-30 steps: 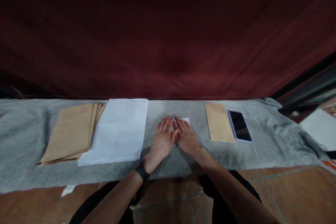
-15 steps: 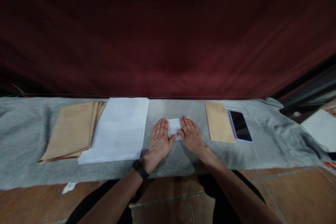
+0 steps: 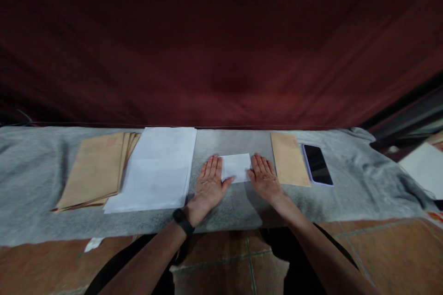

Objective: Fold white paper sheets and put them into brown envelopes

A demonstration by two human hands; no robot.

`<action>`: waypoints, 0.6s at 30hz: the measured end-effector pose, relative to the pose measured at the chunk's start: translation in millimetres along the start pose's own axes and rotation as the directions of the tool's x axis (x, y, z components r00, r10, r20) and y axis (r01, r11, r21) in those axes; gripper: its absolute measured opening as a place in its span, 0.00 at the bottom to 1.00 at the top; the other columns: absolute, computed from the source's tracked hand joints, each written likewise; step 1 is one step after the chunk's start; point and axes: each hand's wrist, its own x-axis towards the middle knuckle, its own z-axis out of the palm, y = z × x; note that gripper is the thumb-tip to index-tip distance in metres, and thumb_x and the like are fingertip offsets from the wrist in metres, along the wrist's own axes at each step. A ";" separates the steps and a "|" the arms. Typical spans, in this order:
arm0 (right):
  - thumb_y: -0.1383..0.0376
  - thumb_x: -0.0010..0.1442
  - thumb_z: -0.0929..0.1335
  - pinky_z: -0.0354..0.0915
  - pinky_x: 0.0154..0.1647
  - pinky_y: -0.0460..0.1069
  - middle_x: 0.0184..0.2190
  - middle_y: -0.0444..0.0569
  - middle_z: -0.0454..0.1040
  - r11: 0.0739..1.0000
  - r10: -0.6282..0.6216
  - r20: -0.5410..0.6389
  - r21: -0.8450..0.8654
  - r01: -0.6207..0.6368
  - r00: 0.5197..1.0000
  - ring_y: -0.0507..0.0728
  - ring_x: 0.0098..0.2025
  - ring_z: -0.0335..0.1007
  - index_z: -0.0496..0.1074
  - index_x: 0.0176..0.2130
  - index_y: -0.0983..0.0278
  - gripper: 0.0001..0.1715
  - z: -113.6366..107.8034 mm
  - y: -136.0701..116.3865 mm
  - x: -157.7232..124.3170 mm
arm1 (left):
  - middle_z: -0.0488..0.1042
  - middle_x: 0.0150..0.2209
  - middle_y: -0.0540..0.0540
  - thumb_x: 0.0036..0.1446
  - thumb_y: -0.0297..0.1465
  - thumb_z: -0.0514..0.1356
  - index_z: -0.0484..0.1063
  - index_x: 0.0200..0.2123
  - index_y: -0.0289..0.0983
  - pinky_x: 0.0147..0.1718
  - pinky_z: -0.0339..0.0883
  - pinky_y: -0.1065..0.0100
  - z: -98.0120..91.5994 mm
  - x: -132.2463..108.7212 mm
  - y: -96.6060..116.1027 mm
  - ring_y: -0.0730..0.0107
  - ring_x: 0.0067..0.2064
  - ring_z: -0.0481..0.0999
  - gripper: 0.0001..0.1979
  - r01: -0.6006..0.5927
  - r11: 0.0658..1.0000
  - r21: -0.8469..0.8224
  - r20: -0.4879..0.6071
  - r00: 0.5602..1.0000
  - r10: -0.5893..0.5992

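A small folded sheet of white paper (image 3: pixel 236 167) lies flat on the grey cloth (image 3: pixel 228 140), between my two hands. My left hand (image 3: pixel 210 182) rests flat with fingers stretched out, its thumb over the paper's left part. At the paper's right edge, my right hand (image 3: pixel 266 178) lies flat too, fingers extended and the thumb touching or just beside the edge. To the left is a stack of white paper sheets (image 3: pixel 157 170). Off to the right of my right hand lies a single brown envelope (image 3: pixel 290 159).
Several brown envelopes (image 3: pixel 93 168) are stacked at the left, partly beside the white sheets. A phone (image 3: pixel 317 164) in a light purple case lies right of the single envelope. A dark red curtain (image 3: pixel 221 55) hangs behind. Tiled floor (image 3: pixel 221 262) shows below the cloth's front edge.
My right hand has slid to the right across the folded paper, uncovering more of it. My left hand has stayed nearly in place.
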 end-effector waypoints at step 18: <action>0.59 0.75 0.57 0.48 0.73 0.61 0.74 0.54 0.49 0.951 -0.295 0.016 0.105 0.292 0.955 0.62 0.74 0.46 0.55 0.71 0.63 0.30 2.9 -43.0 12.9 | 0.53 0.72 0.32 0.70 0.45 0.48 0.52 0.71 0.28 0.70 0.48 0.51 -7.4 -9.5 -11.4 0.53 0.74 0.49 0.35 -0.064 0.998 -0.010 0.041 0.997 0.064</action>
